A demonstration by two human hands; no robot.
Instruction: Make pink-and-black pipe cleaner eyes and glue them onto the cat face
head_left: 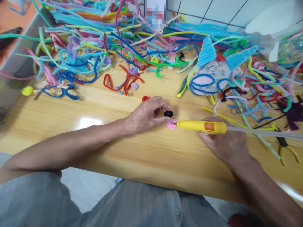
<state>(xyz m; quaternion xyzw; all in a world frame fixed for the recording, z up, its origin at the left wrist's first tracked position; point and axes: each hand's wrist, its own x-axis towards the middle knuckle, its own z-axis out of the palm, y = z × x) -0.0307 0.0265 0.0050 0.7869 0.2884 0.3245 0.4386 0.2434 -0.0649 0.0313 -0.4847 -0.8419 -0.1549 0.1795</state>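
Near the middle of the wooden tabletop [132,151], a pink coil [171,124] lies by the person's left thumb, small, round and fuzzy, like a flat rosette. Just above it, a glossy-looking dark lump, the black piece [168,113], is pinched between the thumb and a finger of the left hand [148,114]. The right hand [224,140] is closed around a smooth yellow glue gun [201,126], which has an orange patch on its side and a long, cloudy glue stick [262,131] trailing from its back. Its metal tip is over the pink coil, though I can't tell if they touch. A red coil [146,98] sits just behind the left hand, with two lilac coils [134,85] and some bent, furry red stems [126,80] farther back. Beyond the right hand stands a round, speckled figure [209,78] with ribbed blue pointed ears, a red knob on top and oval eye shapes rimmed in darker blue. Yellow-handled pliers [282,143] lie splayed off to the right. Along the back, soft chenille stems [94,37] tangle and pile up in blue, pink, green, yellow and purple.
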